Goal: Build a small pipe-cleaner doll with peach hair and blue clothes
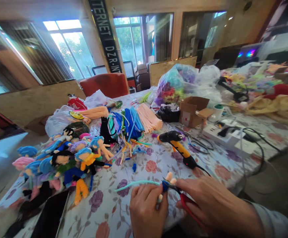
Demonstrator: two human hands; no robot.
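My left hand (147, 206) is closed round a small pipe-cleaner figure (169, 178) with peach limbs and a blue middle. A light teal pipe cleaner (136, 184) runs from it to the left over the tablecloth. My right hand (208, 201) grips red-handled scissors (181, 195), whose blades meet the figure at its blue part. Both hands are at the near edge of the floral-cloth table (156, 162).
A yellow and black glue gun (178, 145) lies just beyond my hands, its cord trailing right. Several finished pipe-cleaner dolls (67, 158) are heaped at the left, bundles of pipe cleaners (129, 122) behind. A cardboard box (192, 110), power strip (227, 135), plastic bags (176, 84) and a dark phone (51, 216) sit around.
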